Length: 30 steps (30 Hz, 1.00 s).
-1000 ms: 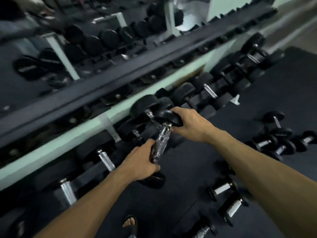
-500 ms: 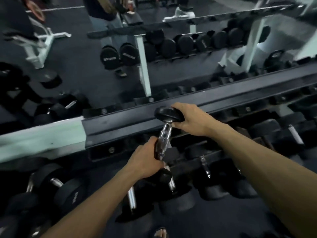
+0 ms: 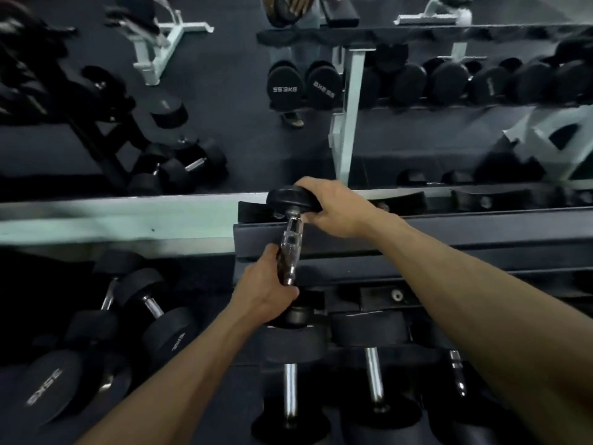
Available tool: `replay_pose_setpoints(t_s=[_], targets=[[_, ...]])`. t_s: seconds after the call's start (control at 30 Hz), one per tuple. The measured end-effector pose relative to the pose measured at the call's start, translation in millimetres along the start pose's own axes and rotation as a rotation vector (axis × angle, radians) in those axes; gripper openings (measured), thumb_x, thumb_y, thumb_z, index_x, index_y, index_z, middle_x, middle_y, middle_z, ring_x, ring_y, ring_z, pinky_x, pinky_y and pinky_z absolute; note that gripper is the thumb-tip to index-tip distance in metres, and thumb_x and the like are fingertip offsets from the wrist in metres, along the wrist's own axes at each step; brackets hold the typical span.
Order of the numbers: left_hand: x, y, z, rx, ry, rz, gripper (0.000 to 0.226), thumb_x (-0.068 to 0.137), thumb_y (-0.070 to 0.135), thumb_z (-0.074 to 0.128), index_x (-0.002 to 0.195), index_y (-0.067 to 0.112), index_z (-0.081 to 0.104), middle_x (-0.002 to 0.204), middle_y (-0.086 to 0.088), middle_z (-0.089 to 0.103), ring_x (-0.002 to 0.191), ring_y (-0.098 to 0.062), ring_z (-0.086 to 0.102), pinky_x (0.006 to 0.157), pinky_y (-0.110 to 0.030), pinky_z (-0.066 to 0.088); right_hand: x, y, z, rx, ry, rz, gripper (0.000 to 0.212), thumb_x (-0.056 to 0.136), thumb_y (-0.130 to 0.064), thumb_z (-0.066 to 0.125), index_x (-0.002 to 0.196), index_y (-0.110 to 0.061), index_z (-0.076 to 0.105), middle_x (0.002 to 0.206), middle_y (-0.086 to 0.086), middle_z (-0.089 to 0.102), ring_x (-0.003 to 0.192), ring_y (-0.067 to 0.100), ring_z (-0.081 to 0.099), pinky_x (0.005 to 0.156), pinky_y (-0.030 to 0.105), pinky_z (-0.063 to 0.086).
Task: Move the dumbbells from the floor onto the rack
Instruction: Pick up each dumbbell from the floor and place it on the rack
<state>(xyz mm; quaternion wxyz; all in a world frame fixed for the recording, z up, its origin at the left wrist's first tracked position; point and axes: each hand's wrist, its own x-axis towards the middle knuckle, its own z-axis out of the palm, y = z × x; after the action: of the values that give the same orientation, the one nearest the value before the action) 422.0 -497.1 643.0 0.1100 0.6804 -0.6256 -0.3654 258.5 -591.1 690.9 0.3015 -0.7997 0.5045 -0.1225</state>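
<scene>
Right at the centre of the frame, the left hand [image 3: 268, 290] is wrapped tight around the lower part of a dumbbell's [image 3: 290, 248] chrome handle, while the right hand [image 3: 333, 208] is closed over the far black head. So held, the dumbbell runs almost end-on to the camera, tilted, its far head above the padded top rail of the rack [image 3: 449, 226] and its near head low in front of that rail. Below, toward the bottom of the frame, other dumbbells [image 3: 290, 374] lie side by side on a lower tier. More dumbbells [image 3: 150, 319] sit at lower left.
</scene>
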Motion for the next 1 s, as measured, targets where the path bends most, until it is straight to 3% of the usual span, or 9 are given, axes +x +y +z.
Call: replay_pose_setpoints(t_s=[0.23, 0.47, 0.6, 0.73, 0.9, 1.0], targets=[[20.9, -10.9, 8.2, -0.035, 0.052, -0.092, 0.040, 0.073, 0.014, 0.067, 0.106, 0.022, 0.046, 0.087, 0.001, 0.063, 0.086, -0.026, 0.062, 0.080, -0.046, 0.054, 34.9, 11.7, 16.2, -0.008, -0.065, 0.028, 0.033, 0.085, -0.011, 0.065, 0.113, -0.024, 0.053, 0.098, -0.004, 0.064, 0.090, 0.015, 0.060, 0.082, 0.035, 0.050], [23.8, -12.5, 5.9, -0.046, 0.036, -0.105, 0.044, 0.070, 0.020, 0.071, 0.107, 0.023, 0.047, 0.093, 0.001, 0.064, 0.088, -0.026, 0.063, 0.081, -0.045, 0.054, 39.2, 13.7, 17.7, -0.014, -0.062, 0.033, 0.035, 0.084, -0.013, 0.067, 0.115, -0.024, 0.054, 0.096, -0.004, 0.064, 0.089, 0.015, 0.061, 0.078, 0.029, 0.048], [21.3, -9.6, 6.0, 0.029, 0.037, -0.092, 0.037, 0.078, 0.021, 0.065, 0.109, 0.018, 0.046, 0.095, -0.004, 0.065, 0.087, -0.028, 0.062, 0.079, -0.045, 0.054, 35.7, 11.6, 16.6, -0.068, -0.041, 0.072, 0.042, 0.084, -0.019, 0.069, 0.121, -0.023, 0.051, 0.104, -0.002, 0.064, 0.096, 0.018, 0.060, 0.086, 0.033, 0.049], [10.7, -2.2, 1.9, 0.151, 0.081, -0.091, 0.033, 0.081, 0.036, 0.062, 0.108, 0.020, 0.051, 0.099, -0.001, 0.065, 0.088, -0.026, 0.062, 0.072, -0.037, 0.050, 13.8, 10.8, 4.8, -0.147, 0.000, 0.118, 0.061, 0.086, -0.027, 0.067, 0.140, -0.019, 0.038, 0.130, 0.007, 0.056, 0.119, 0.025, 0.053, 0.099, 0.038, 0.045], [-17.5, 14.6, 1.3, 0.324, 0.214, 0.040, 0.042, 0.085, 0.045, 0.058, 0.120, 0.021, 0.052, 0.104, -0.001, 0.059, 0.093, -0.022, 0.059, 0.072, -0.037, 0.049, -40.9, 13.9, -6.6, -0.263, 0.008, 0.194, 0.066, 0.089, -0.036, 0.062, 0.144, -0.016, 0.032, 0.138, 0.011, 0.049, 0.124, 0.030, 0.052, 0.101, 0.044, 0.045], [-40.0, 33.5, 14.8, 0.413, 0.259, 0.205, 0.049, 0.087, 0.046, 0.058, 0.127, 0.019, 0.052, 0.121, -0.003, 0.059, 0.112, -0.023, 0.054, 0.092, -0.037, 0.044, -89.7, 15.0, -15.6, -0.327, -0.010, 0.232, 0.066, 0.090, -0.038, 0.061, 0.144, -0.015, 0.032, 0.141, 0.012, 0.046, 0.124, 0.032, 0.050, 0.100, 0.044, 0.044]])
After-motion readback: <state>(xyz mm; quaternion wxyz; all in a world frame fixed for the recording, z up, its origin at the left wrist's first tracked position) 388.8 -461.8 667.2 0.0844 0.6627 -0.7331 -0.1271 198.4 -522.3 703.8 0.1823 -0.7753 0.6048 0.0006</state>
